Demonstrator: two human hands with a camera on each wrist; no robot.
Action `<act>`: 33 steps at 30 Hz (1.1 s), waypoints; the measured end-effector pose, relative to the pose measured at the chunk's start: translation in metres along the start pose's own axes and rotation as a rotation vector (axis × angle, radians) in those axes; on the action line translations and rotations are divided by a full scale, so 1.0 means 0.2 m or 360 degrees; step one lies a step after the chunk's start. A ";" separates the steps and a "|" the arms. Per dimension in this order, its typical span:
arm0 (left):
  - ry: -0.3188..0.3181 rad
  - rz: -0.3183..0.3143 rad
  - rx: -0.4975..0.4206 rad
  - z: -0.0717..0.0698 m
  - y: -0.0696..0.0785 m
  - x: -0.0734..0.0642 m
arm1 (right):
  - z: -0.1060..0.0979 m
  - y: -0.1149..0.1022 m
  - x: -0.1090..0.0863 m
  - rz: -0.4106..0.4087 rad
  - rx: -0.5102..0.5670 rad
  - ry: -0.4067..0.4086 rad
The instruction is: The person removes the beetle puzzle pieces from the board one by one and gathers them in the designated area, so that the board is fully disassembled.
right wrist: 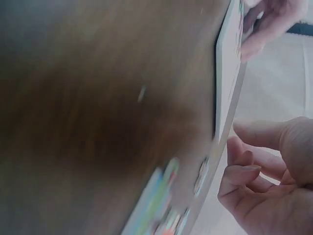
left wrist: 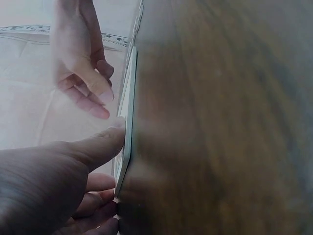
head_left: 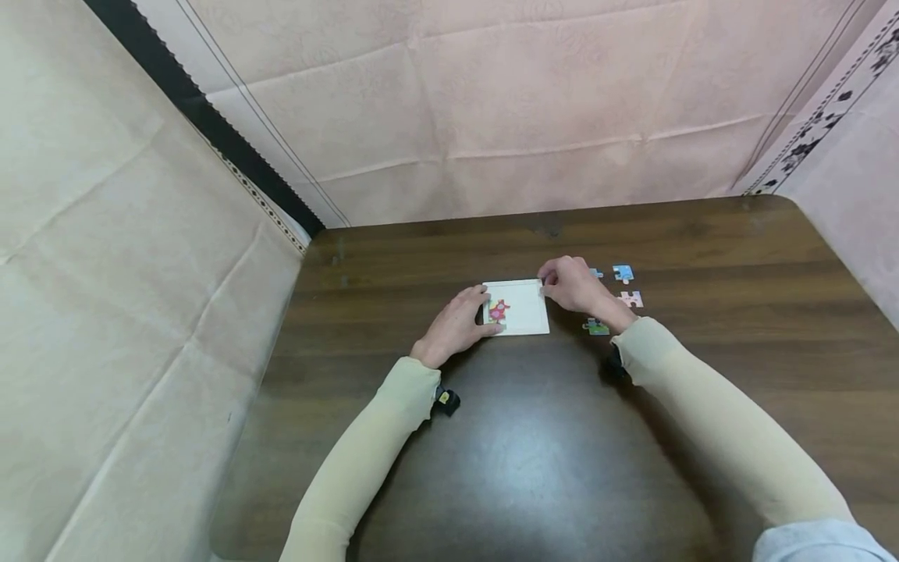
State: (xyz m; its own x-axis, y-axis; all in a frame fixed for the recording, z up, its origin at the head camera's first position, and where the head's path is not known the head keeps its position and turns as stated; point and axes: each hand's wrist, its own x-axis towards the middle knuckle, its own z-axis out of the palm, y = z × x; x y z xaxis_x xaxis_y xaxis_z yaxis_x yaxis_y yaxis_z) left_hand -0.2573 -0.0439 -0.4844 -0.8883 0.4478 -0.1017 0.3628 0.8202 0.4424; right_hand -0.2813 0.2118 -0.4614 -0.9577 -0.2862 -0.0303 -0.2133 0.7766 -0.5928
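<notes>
A white puzzle board (head_left: 523,307) lies flat on the table, with a puzzle piece showing a red-pink figure (head_left: 499,310) at its left side. My left hand (head_left: 460,320) grips the board's left end; in the left wrist view its thumb (left wrist: 102,147) lies on the board and the other fingers are at the edge. By the board's upper right corner is my right hand (head_left: 572,285). Its fingers (right wrist: 239,178) are loosely bent in the right wrist view, and nothing shows between thumb and fingertips. Whether they touch the board is unclear.
Right of the board lie loose puzzle pieces: a blue one (head_left: 623,273), a pink one (head_left: 631,299), a green one (head_left: 596,327) and another blue one (head_left: 596,273) partly hidden by the right hand. The brown wooden table (head_left: 421,257) meets a pale cloth (head_left: 492,117) behind.
</notes>
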 end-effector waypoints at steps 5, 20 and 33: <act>-0.0025 -0.0032 -0.0024 0.01 -0.01 0.02 | 0.05 -0.07 0.02 -0.0037 -0.0005 -0.0064; 0.0002 0.0021 0.0005 0.00 -0.01 0.01 | 0.17 -0.20 0.04 -0.0101 -0.0050 -0.0271; 0.0035 0.0049 0.0007 0.01 -0.01 0.02 | 0.19 -0.21 0.06 -0.0061 -0.0015 -0.0293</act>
State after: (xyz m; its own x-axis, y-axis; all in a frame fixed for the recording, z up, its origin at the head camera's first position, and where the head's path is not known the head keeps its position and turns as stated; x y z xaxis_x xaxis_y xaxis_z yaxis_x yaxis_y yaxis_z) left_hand -0.2606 -0.0437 -0.4866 -0.8826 0.4651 -0.0687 0.3913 0.8077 0.4410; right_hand -0.2754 0.1541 -0.4674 -0.8974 -0.4128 -0.1554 -0.2513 0.7681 -0.5889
